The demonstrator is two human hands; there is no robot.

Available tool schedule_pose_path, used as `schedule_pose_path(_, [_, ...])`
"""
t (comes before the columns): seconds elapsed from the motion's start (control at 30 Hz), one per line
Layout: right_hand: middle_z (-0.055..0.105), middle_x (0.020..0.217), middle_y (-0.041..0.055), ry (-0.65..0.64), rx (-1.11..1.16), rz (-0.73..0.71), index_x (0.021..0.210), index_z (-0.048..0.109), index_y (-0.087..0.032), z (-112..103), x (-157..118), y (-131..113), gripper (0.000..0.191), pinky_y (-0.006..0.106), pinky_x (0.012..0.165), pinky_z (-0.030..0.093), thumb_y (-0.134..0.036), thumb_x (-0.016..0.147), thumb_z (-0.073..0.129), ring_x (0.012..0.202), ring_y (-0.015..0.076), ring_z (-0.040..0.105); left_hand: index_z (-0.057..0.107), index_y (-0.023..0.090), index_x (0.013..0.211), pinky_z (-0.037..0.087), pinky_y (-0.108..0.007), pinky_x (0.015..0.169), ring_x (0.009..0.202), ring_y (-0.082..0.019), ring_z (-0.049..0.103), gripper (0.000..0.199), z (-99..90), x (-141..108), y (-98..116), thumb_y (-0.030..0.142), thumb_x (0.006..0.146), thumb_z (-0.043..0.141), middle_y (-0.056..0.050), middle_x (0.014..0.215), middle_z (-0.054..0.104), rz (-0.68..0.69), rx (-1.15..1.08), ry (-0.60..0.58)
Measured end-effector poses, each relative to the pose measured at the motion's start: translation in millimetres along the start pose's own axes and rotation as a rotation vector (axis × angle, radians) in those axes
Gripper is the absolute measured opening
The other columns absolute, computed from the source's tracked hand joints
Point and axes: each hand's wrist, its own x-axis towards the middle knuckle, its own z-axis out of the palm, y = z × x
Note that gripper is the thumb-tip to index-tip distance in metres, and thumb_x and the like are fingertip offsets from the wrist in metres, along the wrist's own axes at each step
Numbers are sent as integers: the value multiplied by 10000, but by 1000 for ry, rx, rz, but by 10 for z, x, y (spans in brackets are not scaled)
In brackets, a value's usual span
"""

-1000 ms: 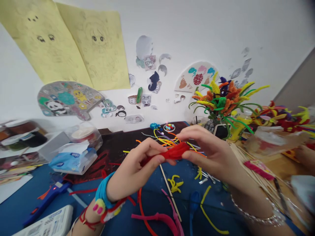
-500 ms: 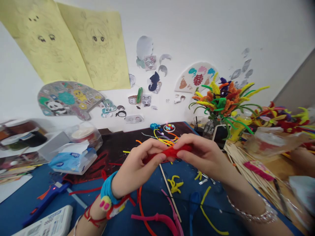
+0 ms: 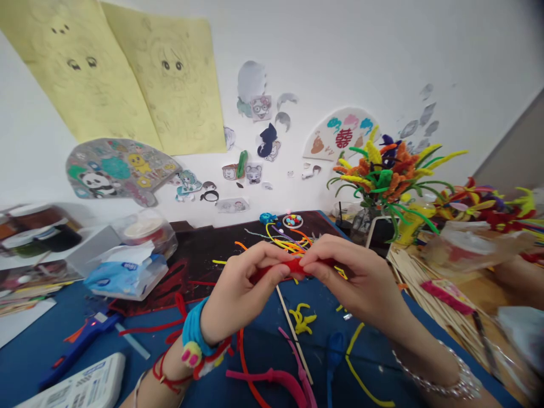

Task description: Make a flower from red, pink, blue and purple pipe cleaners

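Both hands meet over the middle of the table on a piece of red pipe cleaner, which runs level between them. My left hand pinches one end, thumb in front and fingers behind. The other end is pinched by my right hand, whose fingers hide part of it. Below them lie a pale wooden stick, a small yellow pipe-cleaner shape and a bent yellow pipe cleaner. Nearer to me are pink pipe-cleaner pieces and a blue spoon-shaped tool.
At the left lie a blue glue gun, a white case and a tissue pack. A pipe-cleaner bouquet stands back right, beside a phone and many wooden sticks. Another person's hand is at the right edge.
My right hand has slid left along the red pipe cleaner, closer to my left hand, and its wrist has tilted up. Less of the red piece shows between the fingers.
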Motion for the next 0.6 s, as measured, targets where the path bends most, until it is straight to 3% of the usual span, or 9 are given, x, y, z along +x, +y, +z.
schedule_pose_path(0.27, [656,764,23,143,14,-72,844,652,-205,55,-57,-16,148,253,625,495,-78,830,576,711,134,607,602,196,993,530,-178,724,788,-111,688,164,41,-70,-33,109,864,552,-17,879,712,195,250,66])
schedule_pose_path(0.43, [679,765,23,150,17,-106,852,691,-237,94,-56,-26,171,270,645,510,-91,814,609,717,146,626,622,193,982,543,-184,669,737,-115,680,173,14,-64,-37,101,847,568,-27,838,713,307,309,96])
schedule_pose_path(0.6, [682,777,16,35,218,43,839,733,-247,-35,7,14,111,235,622,504,-170,792,670,706,126,621,616,191,983,540,-172,683,767,-108,679,164,-17,-39,-1,109,853,559,-33,894,714,311,342,66])
